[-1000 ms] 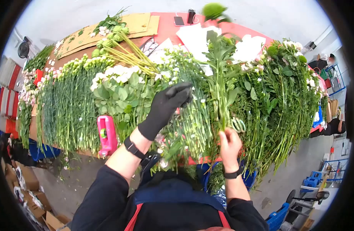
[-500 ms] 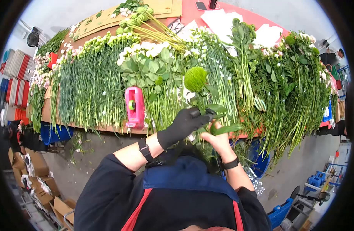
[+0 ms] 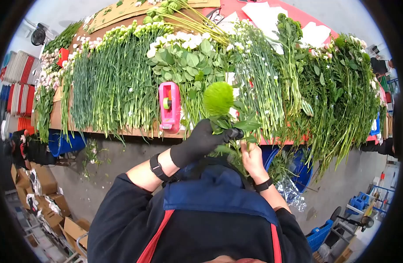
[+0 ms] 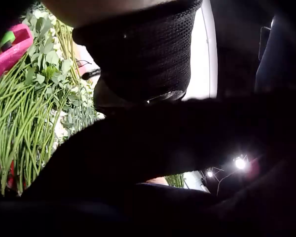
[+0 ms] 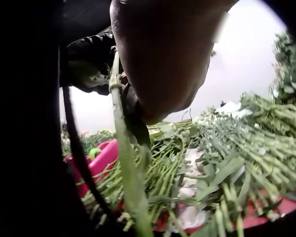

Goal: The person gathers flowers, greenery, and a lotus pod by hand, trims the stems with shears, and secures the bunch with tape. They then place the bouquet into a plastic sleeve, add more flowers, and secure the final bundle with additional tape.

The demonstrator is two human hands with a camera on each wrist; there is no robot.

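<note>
A green dianthus (image 3: 218, 98) with a round, fuzzy head stands up in front of the chest. My gloved left hand (image 3: 199, 142) grips its stem just below the head, among the leaves. Lower down, my bare right hand (image 3: 254, 158) pinches at the stem and leaves. In the right wrist view the thick jointed stem (image 5: 119, 116) runs down past that hand (image 5: 163, 59), with a leaf hanging by the fingers. The left wrist view is mostly dark and hides the left fingers. Behind the hands lie rows of cut flower stems (image 3: 265, 103).
A pink tape dispenser (image 3: 169, 107) lies on stems left of the flower. White roses (image 3: 188, 41), leafy greens (image 3: 337, 92) and long thin stems (image 3: 118, 83) cover the table. Below its front edge stand blue buckets (image 3: 301, 173). Scissors (image 3: 307, 108) lie among the stems on the right.
The dianthus has come down from the far side of the table to the chest. My left hand has moved in from over the stems and taken hold below its head. The view has shifted.
</note>
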